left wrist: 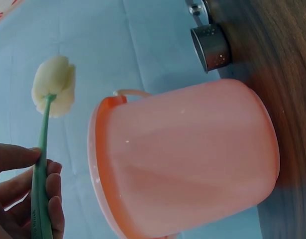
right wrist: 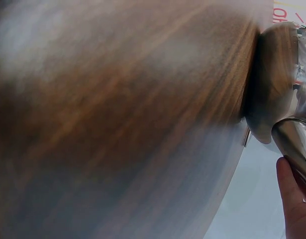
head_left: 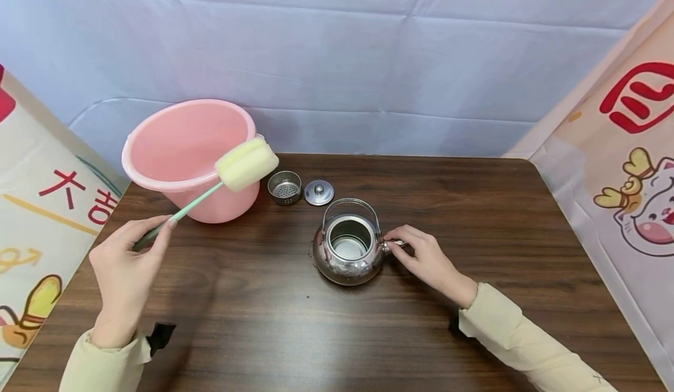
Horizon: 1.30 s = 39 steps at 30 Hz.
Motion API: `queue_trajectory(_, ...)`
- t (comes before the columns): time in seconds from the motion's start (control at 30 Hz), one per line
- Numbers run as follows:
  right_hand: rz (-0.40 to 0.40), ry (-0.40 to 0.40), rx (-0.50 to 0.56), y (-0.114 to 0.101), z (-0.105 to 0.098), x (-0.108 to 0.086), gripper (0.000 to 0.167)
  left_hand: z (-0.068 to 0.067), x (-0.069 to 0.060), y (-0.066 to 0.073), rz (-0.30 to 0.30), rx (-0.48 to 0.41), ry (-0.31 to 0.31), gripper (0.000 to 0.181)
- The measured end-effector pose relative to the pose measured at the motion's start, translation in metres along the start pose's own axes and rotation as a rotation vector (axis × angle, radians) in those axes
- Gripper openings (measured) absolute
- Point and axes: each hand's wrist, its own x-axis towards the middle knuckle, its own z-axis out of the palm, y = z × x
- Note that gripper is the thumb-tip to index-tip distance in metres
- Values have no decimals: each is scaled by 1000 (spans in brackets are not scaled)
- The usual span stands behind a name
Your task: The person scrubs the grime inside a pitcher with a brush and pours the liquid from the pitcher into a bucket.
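Observation:
My left hand [head_left: 129, 257] grips the green handle of a sponge brush [head_left: 247, 164], its pale yellow head raised in front of the pink bucket's near rim in the head view. In the left wrist view the fingers [left wrist: 54, 186] wrap the handle and the thumb lies along it. A shiny steel kettle [head_left: 347, 269] stands lidless on the table, its hoop handle upright. At its right side, my right hand [head_left: 423, 257] pinches the spout between thumb and fingers. The right wrist view shows the spout [right wrist: 294, 142] close up, with much of the hand out of frame.
A pink bucket [head_left: 226, 202] stands at the table's back left. Beside it are a perforated steel strainer cup [head_left: 285, 188] and a round lid with a knob [head_left: 319, 193]. Cloth hangs behind the brown wooden table [head_left: 474, 205] and at both sides.

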Motion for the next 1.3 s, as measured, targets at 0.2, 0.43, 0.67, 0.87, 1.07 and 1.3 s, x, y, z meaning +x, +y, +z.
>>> queue_trajectory(0.2, -1, 1, -5, 0, 0, 0, 13, -5, 3, -2, -59, -13, 78, 10)
queue_trajectory(0.43, -7, 7, -3, 1, 0, 1, 13, -13, 6, -5, -119, 30, 177, 15)
queue_trajectory(0.67, -4, 8, 0, 1, 1, 1, 13, -23, 8, -14, -233, 102, 255, 17)
queue_trajectory(0.87, -7, 10, 1, 2, 1, 1, 14, -33, 8, -19, -295, 144, 297, 25)
queue_trajectory(1.07, -15, 14, 4, 2, 1, 0, 14, -39, 9, -25, -375, 152, 330, 23)
queue_trajectory(1.3, -5, 8, 4, 0, 0, 0, 13, -43, 9, -33, -451, 174, 289, 21)
